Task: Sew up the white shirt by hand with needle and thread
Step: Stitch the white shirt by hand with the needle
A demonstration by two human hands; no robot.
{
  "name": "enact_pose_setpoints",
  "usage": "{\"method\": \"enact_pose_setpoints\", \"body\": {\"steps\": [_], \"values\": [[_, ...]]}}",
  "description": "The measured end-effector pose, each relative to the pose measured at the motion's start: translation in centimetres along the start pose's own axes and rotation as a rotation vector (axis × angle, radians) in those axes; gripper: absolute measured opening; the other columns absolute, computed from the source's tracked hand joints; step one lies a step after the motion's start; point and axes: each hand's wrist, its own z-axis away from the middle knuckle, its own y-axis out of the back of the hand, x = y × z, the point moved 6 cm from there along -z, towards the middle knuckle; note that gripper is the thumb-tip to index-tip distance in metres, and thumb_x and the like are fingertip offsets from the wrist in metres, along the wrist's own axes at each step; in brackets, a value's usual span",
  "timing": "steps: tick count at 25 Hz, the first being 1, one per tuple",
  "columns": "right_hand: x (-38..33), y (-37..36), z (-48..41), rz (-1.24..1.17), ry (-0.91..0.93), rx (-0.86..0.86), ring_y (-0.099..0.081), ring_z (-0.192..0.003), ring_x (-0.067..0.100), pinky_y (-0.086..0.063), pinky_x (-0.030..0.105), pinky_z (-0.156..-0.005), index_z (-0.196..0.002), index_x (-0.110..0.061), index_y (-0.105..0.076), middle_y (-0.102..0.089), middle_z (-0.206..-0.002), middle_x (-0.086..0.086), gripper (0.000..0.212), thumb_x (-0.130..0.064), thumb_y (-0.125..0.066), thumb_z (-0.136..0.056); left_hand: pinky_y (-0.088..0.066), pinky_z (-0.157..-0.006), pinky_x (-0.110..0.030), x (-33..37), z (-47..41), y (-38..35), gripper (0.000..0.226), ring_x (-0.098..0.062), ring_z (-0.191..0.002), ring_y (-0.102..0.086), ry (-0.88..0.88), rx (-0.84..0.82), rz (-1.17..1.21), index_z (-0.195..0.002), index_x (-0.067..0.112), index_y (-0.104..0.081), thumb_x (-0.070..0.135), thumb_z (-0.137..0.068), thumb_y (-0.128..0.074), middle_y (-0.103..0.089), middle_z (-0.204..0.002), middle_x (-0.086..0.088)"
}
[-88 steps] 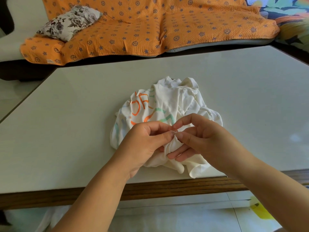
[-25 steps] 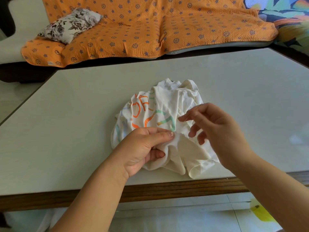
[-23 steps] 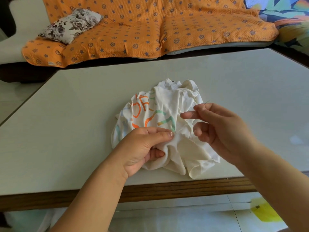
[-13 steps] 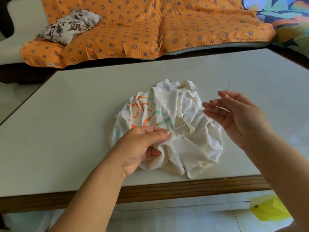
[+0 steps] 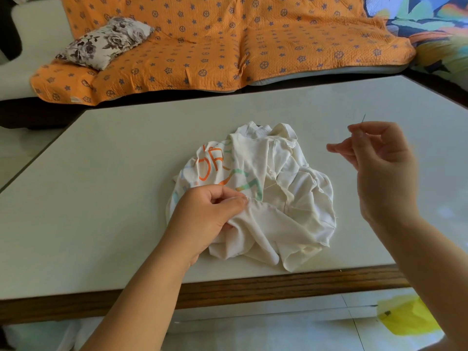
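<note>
Two grips: you're pinching shirt (image 5: 286,188) w/ L hand (image 5: 210,214), R hand (image 5: 379,163) holding needle (image 5: 363,118), prob. mid pull-thru; next needing re-entry beside pinch.

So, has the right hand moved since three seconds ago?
Yes. The right hand pulled away rightward and farther up the table: from the near fold of the shirt to beyond its right edge, pinching the needle.

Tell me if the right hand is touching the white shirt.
No, the right hand is held to the right of the white shirt, apart from it, pinching the needle.
</note>
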Motion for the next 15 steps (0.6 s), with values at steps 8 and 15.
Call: {"method": "enact_pose_setpoints", "body": {"steps": [8,15], "values": [[-1.5,-0.8,1.2,0.207,0.128,-0.059,-0.072,-0.081,0.014,-0.055,0.04,-0.088,-0.09,-0.031,-0.059,-0.072,-0.074,-0.007,0.022,-0.011,-0.053,-0.098,-0.054,-0.081,-0.028,0.6,0.0,0.2,0.005,-0.003,-0.085,-0.069,-0.172,0.029,-0.096,-0.082,0.029,-0.076,0.026,-0.084,-0.073,-0.075,-0.082,0.014],[-0.1,-6.4,7.6,0.352,-0.028,-0.644,-0.063,-0.089,-0.005,-0.044,0.005,-0.076,-0.087,-0.028,-0.065,-0.069,-0.087,-0.022,0.011,-0.021,-0.061,-0.094,-0.052,-0.089,-0.033,0.8,-0.2,-0.3,0.013,-0.01,-0.094,-0.068,-0.203,-0.069,0.018,-0.086,0.034,-0.077,0.022,-0.085,-0.073,-0.076,-0.09,0.009]]}}
